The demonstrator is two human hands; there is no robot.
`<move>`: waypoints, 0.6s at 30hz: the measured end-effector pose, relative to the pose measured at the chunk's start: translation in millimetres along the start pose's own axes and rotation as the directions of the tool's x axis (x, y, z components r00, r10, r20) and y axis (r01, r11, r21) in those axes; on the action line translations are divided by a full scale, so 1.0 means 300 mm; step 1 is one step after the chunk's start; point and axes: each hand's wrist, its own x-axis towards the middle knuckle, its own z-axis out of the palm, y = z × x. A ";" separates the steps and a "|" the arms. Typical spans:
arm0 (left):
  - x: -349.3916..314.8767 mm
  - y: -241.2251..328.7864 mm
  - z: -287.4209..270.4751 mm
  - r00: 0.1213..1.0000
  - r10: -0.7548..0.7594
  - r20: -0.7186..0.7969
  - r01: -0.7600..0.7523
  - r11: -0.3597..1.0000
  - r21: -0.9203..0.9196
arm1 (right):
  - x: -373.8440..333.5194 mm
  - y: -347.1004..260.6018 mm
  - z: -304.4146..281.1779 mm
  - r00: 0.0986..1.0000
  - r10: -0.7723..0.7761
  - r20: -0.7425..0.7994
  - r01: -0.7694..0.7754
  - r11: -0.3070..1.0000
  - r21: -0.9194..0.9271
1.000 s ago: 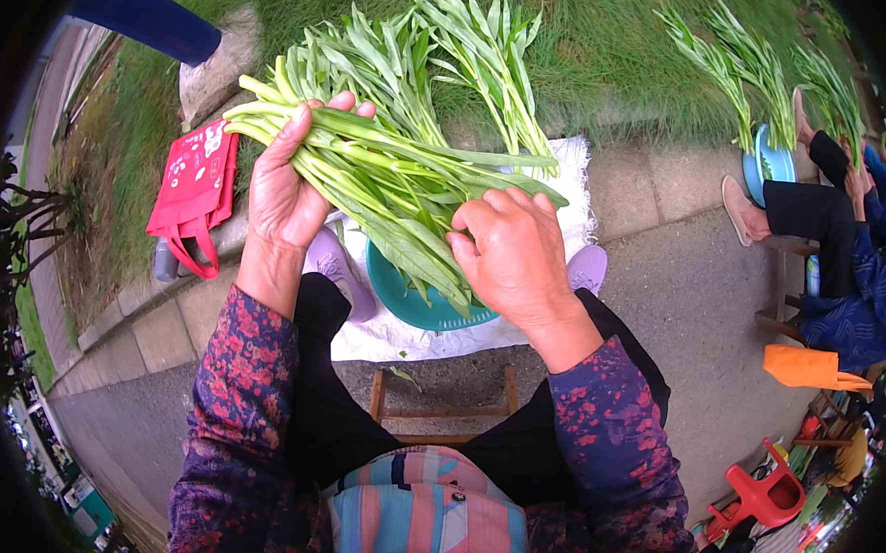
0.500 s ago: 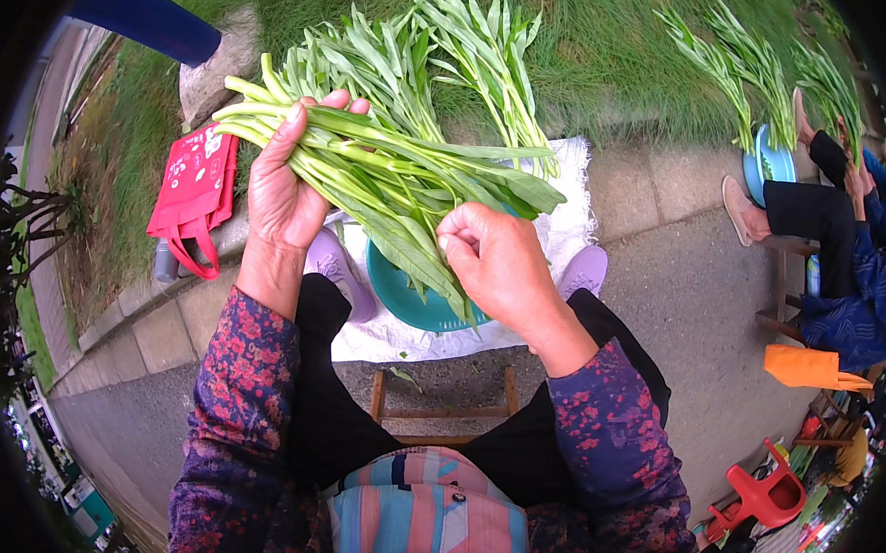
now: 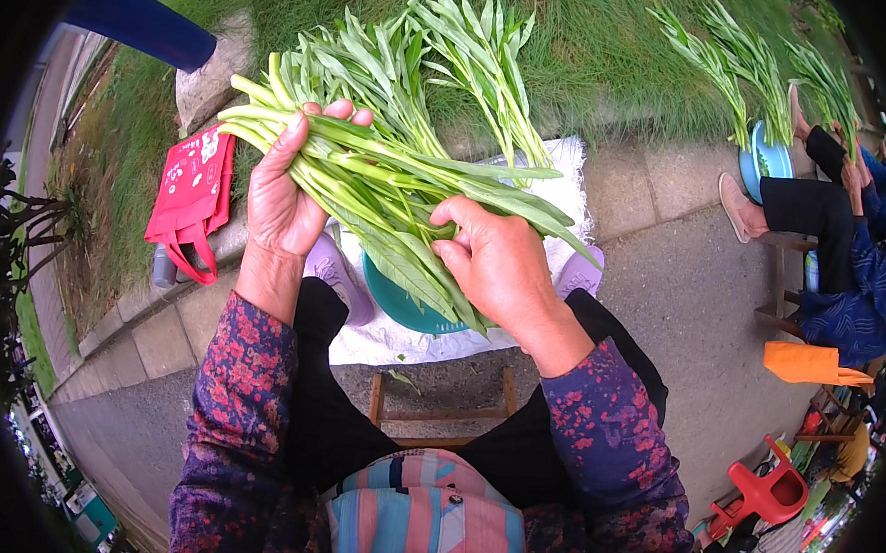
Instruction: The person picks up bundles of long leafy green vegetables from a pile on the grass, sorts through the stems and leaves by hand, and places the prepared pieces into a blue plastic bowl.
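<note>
My left hand (image 3: 285, 193) is wrapped round a thick bunch of water spinach (image 3: 368, 177), the pale cut stems sticking out to its left and the long green leaves pointing right. At the leafy part, my right hand (image 3: 494, 264) has its fingers curled, thumb and forefinger bent against the leaves; their tips partly hide what lies between them. Below the bunch, between my shoes, a teal basin (image 3: 411, 305) is mostly covered by the leaves. More water spinach (image 3: 484, 73) lies in bundles beyond it, leaves on the grass.
A white woven sheet (image 3: 389, 352) lies under the basin. To the left are a red bag (image 3: 189, 188), a stone (image 3: 213, 74) and a blue post (image 3: 146, 21). At right, a seated person (image 3: 835, 247) has a blue basin (image 3: 768, 158); an orange bag (image 3: 799, 362) and red chair (image 3: 767, 491) are nearer.
The right thumb and forefinger have parted somewhat at the leaves, and the leaf tips have shifted right and down. My left hand keeps its hold on the stems.
</note>
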 end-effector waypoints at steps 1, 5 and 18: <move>0.000 0.000 0.000 1.000 0.001 -0.002 -0.001 1.000 -0.001 | 0.000 -0.004 -0.005 1.000 -0.018 0.003 0.018 1.000 -0.010; -0.002 -0.001 0.003 1.000 0.000 0.005 0.000 1.000 0.002 | -0.003 -0.007 -0.007 0.998 -0.061 0.021 0.061 0.998 0.010; -0.010 -0.019 0.008 0.998 -0.048 0.047 0.047 0.999 0.026 | 0.002 0.004 0.014 0.998 -0.052 -0.024 0.051 0.998 -0.027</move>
